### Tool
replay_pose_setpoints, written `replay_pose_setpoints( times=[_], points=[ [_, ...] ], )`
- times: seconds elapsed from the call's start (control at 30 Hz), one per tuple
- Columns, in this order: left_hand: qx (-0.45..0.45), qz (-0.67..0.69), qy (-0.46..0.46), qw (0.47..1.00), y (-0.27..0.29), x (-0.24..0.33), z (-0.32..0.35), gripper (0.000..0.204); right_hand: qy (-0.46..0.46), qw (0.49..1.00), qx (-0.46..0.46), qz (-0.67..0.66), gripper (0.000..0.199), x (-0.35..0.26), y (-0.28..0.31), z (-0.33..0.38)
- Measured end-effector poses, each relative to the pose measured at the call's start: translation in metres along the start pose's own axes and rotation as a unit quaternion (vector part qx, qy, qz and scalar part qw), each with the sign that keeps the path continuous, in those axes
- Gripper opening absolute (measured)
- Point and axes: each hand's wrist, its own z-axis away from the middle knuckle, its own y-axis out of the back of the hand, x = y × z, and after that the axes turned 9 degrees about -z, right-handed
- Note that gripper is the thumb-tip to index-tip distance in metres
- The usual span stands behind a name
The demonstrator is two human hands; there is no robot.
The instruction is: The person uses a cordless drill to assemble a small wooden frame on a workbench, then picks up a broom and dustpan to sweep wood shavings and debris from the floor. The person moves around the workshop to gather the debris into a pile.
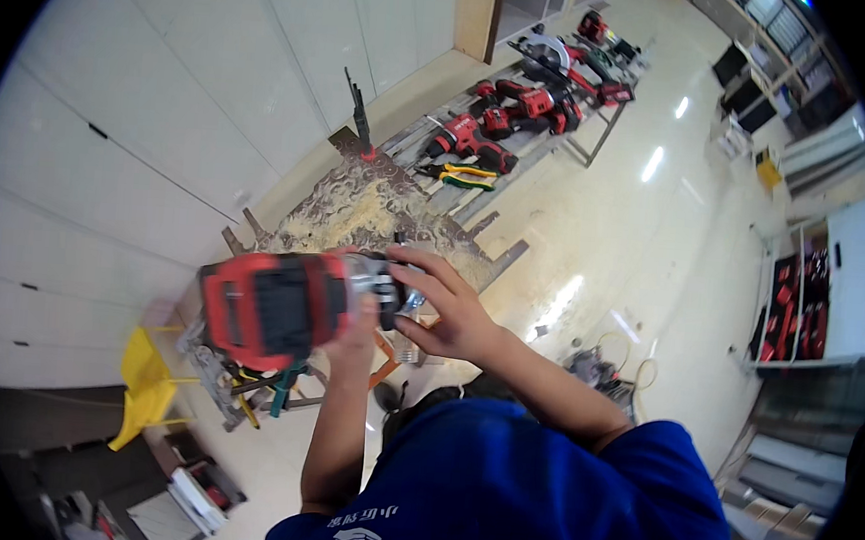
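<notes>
A red and black cordless power tool [275,304] is held sideways in front of my chest, above the near end of the workbench. Its thick red end points left and looks blurred; its exact kind does not show. My left hand [352,337] wraps the silver middle part from below, with some fingers hidden behind the tool. At the tool's right end, my right hand [457,317] has its fingers curled about the black collar [387,292]. Beneath the tool, a patterned dark board [333,188] is strewn with pale sawdust [366,210].
Further along the bench lie yellow-green pliers [464,176], a red drill [471,142] and a circular saw [547,59]. White cabinets [141,129] line the left side. A yellow stool [147,385] stands at lower left, and a shelf rack [797,296] on the right.
</notes>
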Motion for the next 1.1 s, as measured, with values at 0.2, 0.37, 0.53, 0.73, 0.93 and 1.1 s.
replay_pose_setpoints(
  times=[0.2,0.37,0.53,0.73,0.93,1.1],
  points=[
    [0.133,0.089,-0.031,0.987,0.018,0.041,0.001,0.079,0.058,0.998,0.010,0.020,0.057,-0.055,-0.015,-0.009],
    [0.100,0.079,-0.078,0.989,0.055,0.058,-0.001,0.082,0.073,0.997,-0.036,0.002,0.052,-0.067,-0.015,-0.030],
    [0.003,0.017,-0.174,0.985,0.090,0.083,0.005,0.084,0.119,0.987,-0.095,-0.042,0.070,-0.091,-0.009,-0.051],
    [-0.073,-0.015,-0.180,0.981,0.087,0.112,0.018,0.017,0.188,0.944,-0.270,-0.040,0.079,-0.113,-0.005,-0.078],
    [-0.062,-0.123,-0.243,0.960,0.069,0.132,0.022,0.015,0.263,0.925,-0.250,-0.110,0.050,-0.143,0.000,-0.071],
    [-0.237,-0.183,-0.299,0.906,0.080,0.140,0.002,0.018,0.318,0.914,-0.247,-0.053,0.036,-0.160,0.014,-0.074]
  ],
)
